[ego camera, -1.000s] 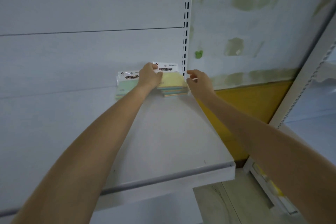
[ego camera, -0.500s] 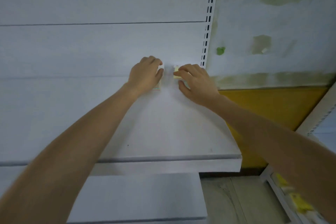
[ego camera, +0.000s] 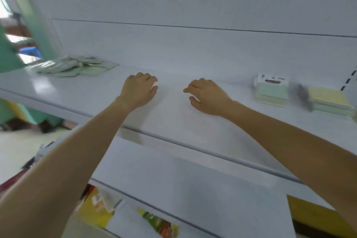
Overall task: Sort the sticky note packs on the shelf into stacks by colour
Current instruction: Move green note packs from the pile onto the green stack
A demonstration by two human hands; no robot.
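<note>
Two neat stacks of sticky note packs stand at the right end of the white shelf (ego camera: 173, 121): a green-topped stack (ego camera: 272, 92) with a white header card, and a yellow-topped stack (ego camera: 328, 100) beside it. A loose, blurred heap of greenish packs (ego camera: 73, 66) lies at the shelf's far left. My left hand (ego camera: 140, 88) and my right hand (ego camera: 205, 94) hover over the bare middle of the shelf, fingers loosely curled, holding nothing. Both are well apart from every pack.
A white back panel (ego camera: 193, 6) rises behind the shelf. A lower white shelf (ego camera: 193, 189) juts out below, with colourful packages (ego camera: 158, 224) under it. A slotted upright (ego camera: 349, 81) bounds the right end. The floor and a blue stool (ego camera: 30, 51) show at left.
Both hands have left the two stacks at the right end and moved left along the shelf. The view has swung left, bringing the loose heap into sight.
</note>
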